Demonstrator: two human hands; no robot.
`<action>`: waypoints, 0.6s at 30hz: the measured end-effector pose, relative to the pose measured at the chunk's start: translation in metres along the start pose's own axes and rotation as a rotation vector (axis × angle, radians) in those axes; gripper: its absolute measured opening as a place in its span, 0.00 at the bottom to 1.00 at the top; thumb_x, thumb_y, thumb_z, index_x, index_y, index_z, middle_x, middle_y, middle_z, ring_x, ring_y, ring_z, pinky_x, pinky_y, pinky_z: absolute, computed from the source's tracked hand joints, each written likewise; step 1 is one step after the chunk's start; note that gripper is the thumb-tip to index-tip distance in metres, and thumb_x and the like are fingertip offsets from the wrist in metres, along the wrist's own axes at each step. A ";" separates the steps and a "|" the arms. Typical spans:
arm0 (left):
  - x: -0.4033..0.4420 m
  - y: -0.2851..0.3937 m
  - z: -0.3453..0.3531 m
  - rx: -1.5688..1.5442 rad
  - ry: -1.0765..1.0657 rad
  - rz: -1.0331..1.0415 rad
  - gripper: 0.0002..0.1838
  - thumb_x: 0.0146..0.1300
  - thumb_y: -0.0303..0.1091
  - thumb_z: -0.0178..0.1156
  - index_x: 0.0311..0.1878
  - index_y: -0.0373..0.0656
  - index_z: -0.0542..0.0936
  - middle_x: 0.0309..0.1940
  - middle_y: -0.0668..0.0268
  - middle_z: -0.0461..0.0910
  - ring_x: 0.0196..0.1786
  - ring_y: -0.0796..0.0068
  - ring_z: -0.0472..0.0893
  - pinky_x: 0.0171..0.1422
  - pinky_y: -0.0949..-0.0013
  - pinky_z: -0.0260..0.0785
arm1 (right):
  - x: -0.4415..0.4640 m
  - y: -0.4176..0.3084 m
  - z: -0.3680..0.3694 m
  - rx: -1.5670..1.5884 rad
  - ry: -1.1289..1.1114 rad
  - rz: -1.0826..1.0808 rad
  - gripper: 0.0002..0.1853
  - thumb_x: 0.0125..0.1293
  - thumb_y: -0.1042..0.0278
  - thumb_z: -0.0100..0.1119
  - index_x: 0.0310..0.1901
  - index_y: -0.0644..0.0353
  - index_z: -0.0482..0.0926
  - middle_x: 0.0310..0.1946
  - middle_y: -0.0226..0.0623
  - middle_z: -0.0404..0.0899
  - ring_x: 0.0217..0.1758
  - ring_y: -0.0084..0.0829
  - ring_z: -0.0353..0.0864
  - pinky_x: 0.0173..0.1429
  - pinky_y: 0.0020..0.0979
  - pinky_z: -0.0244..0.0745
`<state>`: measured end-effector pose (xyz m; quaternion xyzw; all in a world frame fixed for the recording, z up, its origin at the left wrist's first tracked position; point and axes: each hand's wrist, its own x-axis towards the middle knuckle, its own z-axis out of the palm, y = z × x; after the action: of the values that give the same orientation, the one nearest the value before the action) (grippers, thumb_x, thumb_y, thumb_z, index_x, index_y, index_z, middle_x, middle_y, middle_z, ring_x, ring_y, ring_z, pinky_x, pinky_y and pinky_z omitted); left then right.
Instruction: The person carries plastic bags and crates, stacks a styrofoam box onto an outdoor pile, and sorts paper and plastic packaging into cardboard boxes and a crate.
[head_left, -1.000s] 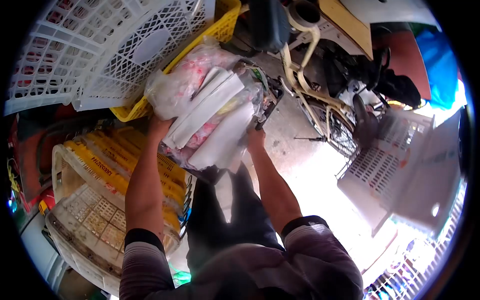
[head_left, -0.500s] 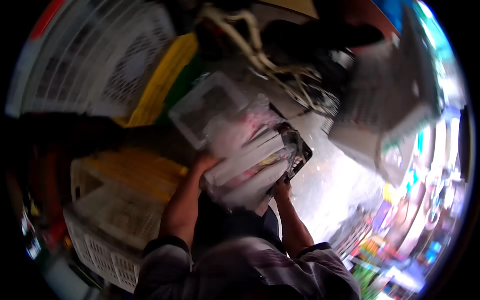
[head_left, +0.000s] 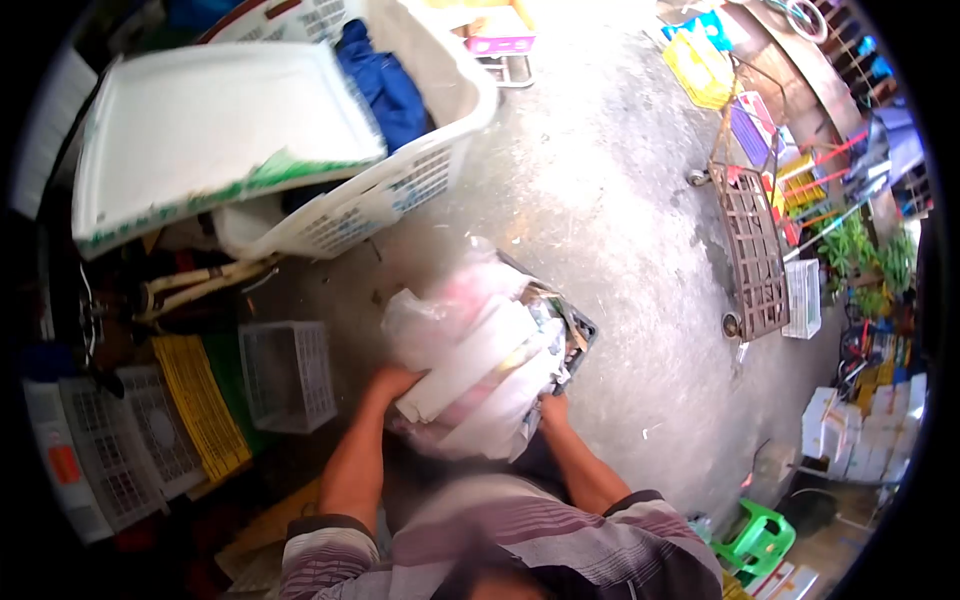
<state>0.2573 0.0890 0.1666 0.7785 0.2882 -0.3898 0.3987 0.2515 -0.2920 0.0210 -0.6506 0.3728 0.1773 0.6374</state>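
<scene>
In front of my body I carry a black crate (head_left: 588, 330) heaped with clear plastic bags (head_left: 440, 305) and long white strips (head_left: 470, 365). Pinkish stuff shows through the plastic. At the near right corner my right hand (head_left: 553, 408) is closed on the crate's dark rim. My left hand (head_left: 395, 382) grips the load's left side, beside the end of a white strip. Its fingertips are hidden under the plastic, and most of the crate is covered by what lies in it.
A big white basket (head_left: 400, 205) with a white lid (head_left: 230, 135) and blue cloth (head_left: 385, 90) stands ahead left. Left are a clear bin (head_left: 287, 377) and yellow crates (head_left: 200, 408). To the right, a rusty cart (head_left: 755, 255), a green stool (head_left: 757, 537) and white boxes (head_left: 865, 435) stand on concrete.
My view has swung to the right, so the big basket now lies ahead left and the cart and stool have come into view. Both hands still hold the loaded crate.
</scene>
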 end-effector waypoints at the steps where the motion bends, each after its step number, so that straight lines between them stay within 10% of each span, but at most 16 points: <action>1: 0.008 0.005 -0.005 -0.026 0.115 0.366 0.43 0.53 0.64 0.67 0.65 0.41 0.76 0.61 0.52 0.79 0.64 0.55 0.78 0.65 0.60 0.69 | -0.009 -0.004 0.001 0.024 0.046 0.003 0.24 0.56 0.86 0.51 0.57 0.71 0.71 0.44 0.47 0.81 0.44 0.42 0.84 0.48 0.42 0.80; 6: -0.004 0.249 0.029 0.388 0.086 0.382 0.44 0.48 0.70 0.65 0.62 0.48 0.79 0.57 0.53 0.81 0.61 0.51 0.79 0.65 0.56 0.70 | 0.024 -0.088 -0.103 0.483 0.186 -0.037 0.26 0.58 0.87 0.49 0.61 0.70 0.69 0.51 0.49 0.80 0.51 0.46 0.83 0.54 0.45 0.81; 18: 0.210 0.512 0.078 0.439 0.001 0.681 0.53 0.41 0.76 0.67 0.68 0.53 0.74 0.64 0.51 0.77 0.66 0.42 0.74 0.70 0.52 0.67 | 0.187 -0.289 -0.175 0.573 0.404 -0.121 0.25 0.59 0.86 0.48 0.62 0.73 0.68 0.54 0.53 0.77 0.53 0.46 0.83 0.55 0.45 0.82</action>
<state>0.7280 -0.2126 0.1643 0.8962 -0.0760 -0.2875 0.3292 0.5377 -0.5349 0.1122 -0.4883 0.4867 -0.1045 0.7168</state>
